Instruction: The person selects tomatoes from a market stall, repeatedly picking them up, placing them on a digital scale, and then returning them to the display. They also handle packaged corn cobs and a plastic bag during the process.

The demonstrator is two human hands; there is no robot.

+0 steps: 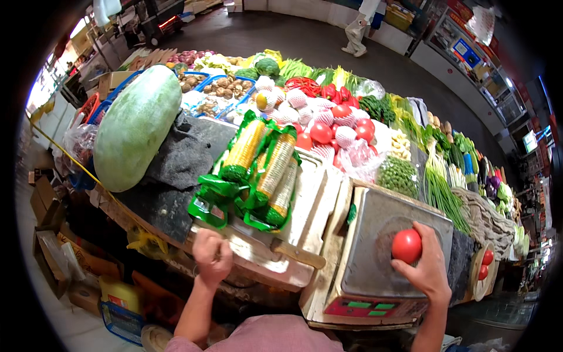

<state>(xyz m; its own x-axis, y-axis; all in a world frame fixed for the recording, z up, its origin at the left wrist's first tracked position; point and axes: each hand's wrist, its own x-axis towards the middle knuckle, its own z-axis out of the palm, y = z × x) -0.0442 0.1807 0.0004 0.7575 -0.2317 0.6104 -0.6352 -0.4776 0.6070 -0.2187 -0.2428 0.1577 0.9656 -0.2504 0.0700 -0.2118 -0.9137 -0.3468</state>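
My right hand (429,267) has its fingers curved around a red tomato (406,246) over the metal pan of a weighing scale (375,217). Whether the tomato rests on the pan, I cannot tell. My left hand (212,258) is a loose fist at the near edge of a white foam tray (253,249), with nothing showing in it. Just beyond that fist lie several packs of corn cobs (264,170) in green and clear wrapping. A wooden handle (299,253) lies across the tray's front edge, between my hands.
A large winter melon (138,129) stands at left beside a dark cloth (182,152). Beyond the scale are heaped tomatoes (321,133), green peas (397,176) and spring onions (437,182). Two tomatoes (485,264) sit far right. A person (358,29) stands across the aisle.
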